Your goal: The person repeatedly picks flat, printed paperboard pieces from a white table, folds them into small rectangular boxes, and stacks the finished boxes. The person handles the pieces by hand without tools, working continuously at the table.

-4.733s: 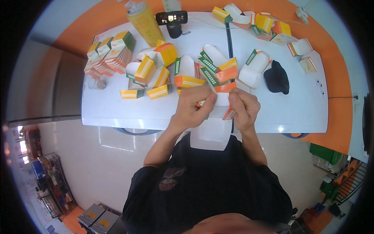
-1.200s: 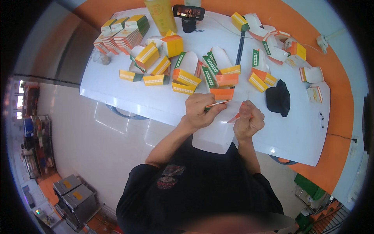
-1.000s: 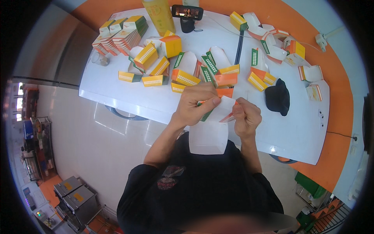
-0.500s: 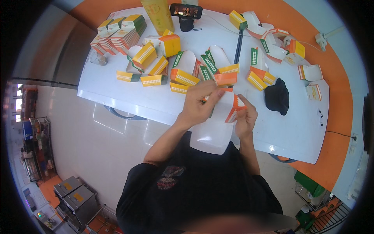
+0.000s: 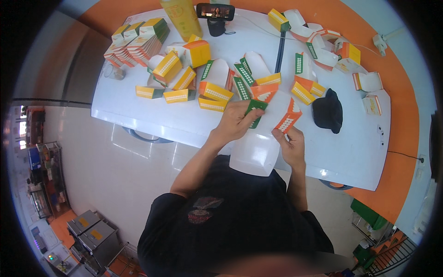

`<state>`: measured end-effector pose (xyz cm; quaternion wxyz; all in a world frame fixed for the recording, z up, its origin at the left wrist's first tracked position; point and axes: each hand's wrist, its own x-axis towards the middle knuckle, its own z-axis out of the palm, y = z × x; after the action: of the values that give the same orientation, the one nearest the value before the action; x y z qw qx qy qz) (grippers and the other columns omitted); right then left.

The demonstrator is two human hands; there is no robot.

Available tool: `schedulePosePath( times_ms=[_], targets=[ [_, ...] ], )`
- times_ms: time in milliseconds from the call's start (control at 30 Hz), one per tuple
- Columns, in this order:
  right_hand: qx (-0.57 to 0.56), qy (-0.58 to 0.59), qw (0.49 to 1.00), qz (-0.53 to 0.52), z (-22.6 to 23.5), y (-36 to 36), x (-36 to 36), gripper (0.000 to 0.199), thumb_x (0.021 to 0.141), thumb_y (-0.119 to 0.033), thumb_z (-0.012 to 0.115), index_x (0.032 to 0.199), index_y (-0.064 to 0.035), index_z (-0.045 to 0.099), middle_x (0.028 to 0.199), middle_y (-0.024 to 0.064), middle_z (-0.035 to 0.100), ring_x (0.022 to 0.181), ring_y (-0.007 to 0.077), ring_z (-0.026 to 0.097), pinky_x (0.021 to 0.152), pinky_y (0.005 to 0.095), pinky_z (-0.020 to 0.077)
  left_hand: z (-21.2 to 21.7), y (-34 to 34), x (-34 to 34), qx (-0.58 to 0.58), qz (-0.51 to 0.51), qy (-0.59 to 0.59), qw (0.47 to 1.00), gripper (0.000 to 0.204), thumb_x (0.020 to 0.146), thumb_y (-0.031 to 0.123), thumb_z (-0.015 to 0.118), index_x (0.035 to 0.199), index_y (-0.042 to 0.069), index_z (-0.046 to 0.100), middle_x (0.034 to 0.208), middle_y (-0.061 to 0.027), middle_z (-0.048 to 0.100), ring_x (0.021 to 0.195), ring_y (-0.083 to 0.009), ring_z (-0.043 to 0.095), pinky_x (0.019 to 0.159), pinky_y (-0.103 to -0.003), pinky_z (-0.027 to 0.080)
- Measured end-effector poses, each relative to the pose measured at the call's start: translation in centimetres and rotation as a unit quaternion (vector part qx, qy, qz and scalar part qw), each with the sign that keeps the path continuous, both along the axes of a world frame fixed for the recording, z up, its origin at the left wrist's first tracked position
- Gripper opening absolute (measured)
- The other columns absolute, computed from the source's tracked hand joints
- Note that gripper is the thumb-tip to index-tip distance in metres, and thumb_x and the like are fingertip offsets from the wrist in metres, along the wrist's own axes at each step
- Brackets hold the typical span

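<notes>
A partly folded cardboard food box (image 5: 256,150), white inside with green and orange side panels, is held between my hands just over the table's front edge. My left hand (image 5: 236,121) pinches its green side panel, thumb on the near face. At the lower corner of the orange panel on the other side, my right hand (image 5: 290,144) grips with thumb and fingers. The white lid part hangs down toward my shirt. Just beyond it lie an opened box with green dotted sides (image 5: 254,69) and another with yellow flaps (image 5: 216,92).
Flat cartons form stacks (image 5: 140,44) at the far left, near a clear cup (image 5: 114,72). A yellow tall container (image 5: 182,21) and a phone on a stand (image 5: 215,12) are at the back. A black cap-like object (image 5: 328,112) sits right of my hands; more boxes (image 5: 349,57) lie far right.
The box's side panels have spread apart. My left hand has moved from the orange end flap to the green panel, and my right hand has slid lower on the orange side.
</notes>
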<state>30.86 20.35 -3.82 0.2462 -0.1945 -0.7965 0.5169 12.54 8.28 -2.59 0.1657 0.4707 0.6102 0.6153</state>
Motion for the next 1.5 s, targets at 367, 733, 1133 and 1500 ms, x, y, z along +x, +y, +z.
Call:
schedulePosePath(
  times_ms=[367,733,1133,1500],
  targets=[
    [-0.175,-0.085,0.981,-0.029,-1.7,3.1,2.3,0.035,0.105,-0.029,0.058,0.101,0.004,0.069,0.086,0.0023,0.066,0.08,0.0077,0.054,0.074,0.027,0.0455,-1.0,1.6,-0.3,-0.159,-0.144,0.042,0.976,0.031,0.101,0.017,0.059,0.085,-0.009,0.063,0.074,-0.021,0.059,0.065,-0.031,0.057,0.062,-0.042,0.042],
    [0.05,-0.242,0.96,-0.134,-2.1,12.1,4.0,0.037,0.102,-0.032,0.062,0.12,-0.0001,0.067,0.096,0.0167,0.07,0.086,0.0261,0.067,0.082,0.0353,0.0518,-2.0,0.6,-0.6,-0.151,0.012,-0.072,0.986,0.023,0.101,0.01,0.057,0.118,0.0,0.07,0.096,-0.0088,0.071,0.083,-0.0161,0.063,0.076,-0.03,0.051],
    [0.339,-0.216,0.89,-0.214,-10.2,39.7,-13.4,0.043,0.091,-0.034,0.071,0.119,-0.0019,0.069,0.103,0.0168,0.074,0.102,0.0296,0.071,0.09,0.0416,0.0524,-1.8,-3.4,-0.4,-0.186,0.056,-0.112,0.974,0.019,0.099,0.011,0.063,0.113,0.001,0.073,0.089,-0.0085,0.07,0.081,-0.017,0.065,0.076,-0.03,0.051],
    [0.293,-0.084,0.932,-0.194,-0.5,32.6,-13.4,0.028,0.093,-0.023,0.069,0.114,-0.0038,0.07,0.106,0.015,0.075,0.101,0.0294,0.072,0.089,0.0392,0.0529,-1.5,-4.2,1.1,-0.143,0.077,-0.174,0.971,0.04,0.094,0.015,0.071,0.132,0.002,0.063,0.111,-0.0119,0.069,0.105,-0.0227,0.065,0.094,-0.036,0.05]
  ],
)
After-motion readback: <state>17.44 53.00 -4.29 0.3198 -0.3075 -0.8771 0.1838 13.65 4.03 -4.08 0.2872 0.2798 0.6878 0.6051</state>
